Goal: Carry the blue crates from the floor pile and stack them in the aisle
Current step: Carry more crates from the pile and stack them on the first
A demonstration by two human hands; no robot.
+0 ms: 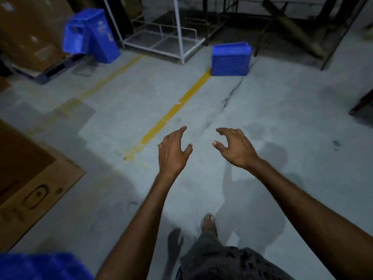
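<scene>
A stack of blue crates (230,59) sits on the concrete floor far ahead, at the end of a yellow line (167,118). More blue crates (90,39) lean in a tilted pile at the far left. A blue crate edge (40,265) shows at the bottom left corner. My left hand (173,152) and my right hand (234,148) are stretched forward over the bare floor, fingers spread and loosely bent, holding nothing. Both are well short of any crate.
Cardboard boxes stand at the left (30,182) and upper left (30,31). A white metal rack (161,41) stands behind the yellow line. Dark table legs and beams (292,29) fill the upper right. My bare foot (209,223) is on the floor below.
</scene>
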